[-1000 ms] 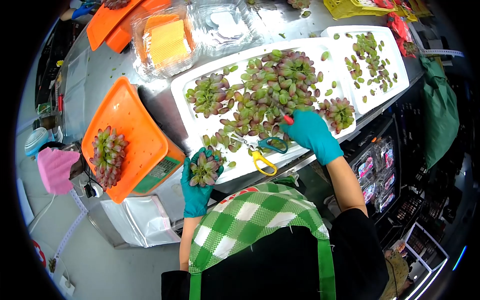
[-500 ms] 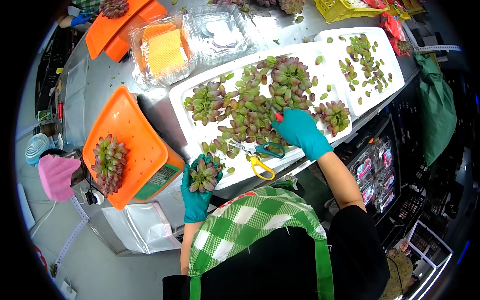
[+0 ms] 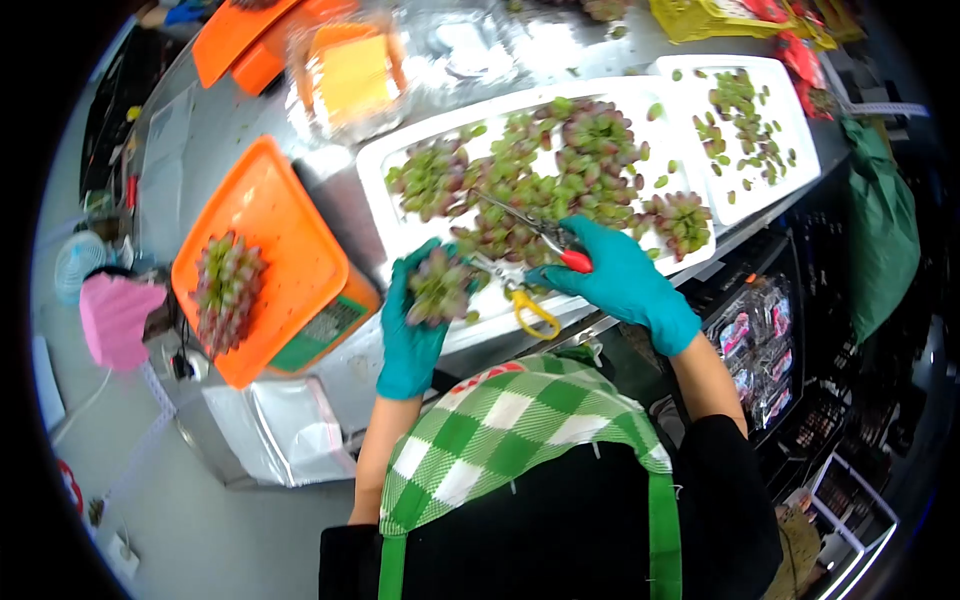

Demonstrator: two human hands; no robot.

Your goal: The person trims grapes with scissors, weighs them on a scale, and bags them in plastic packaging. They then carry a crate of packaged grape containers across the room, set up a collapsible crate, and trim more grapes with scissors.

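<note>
We count two gloved hands: the left hand [image 3: 410, 330] and the right hand [image 3: 615, 275]. We see two pairs of scissors, a red-handled pair [image 3: 545, 237] and a yellow-handled pair [image 3: 520, 295]. We count two white trays: a big tray [image 3: 400, 215] and a far tray [image 3: 800, 120]. We find one small grape bunch [image 3: 440, 285] in the left hand, one grape bunch [image 3: 225, 285] on the one near orange tray [image 3: 290, 225], and several bunches, too crowded to number, on the big tray. We see one second orange tray [image 3: 235, 35] at the top, one pink cloth [image 3: 115, 315], one yellow crate [image 3: 695, 15], and many loose grapes [image 3: 745, 120] on the far tray.
</note>
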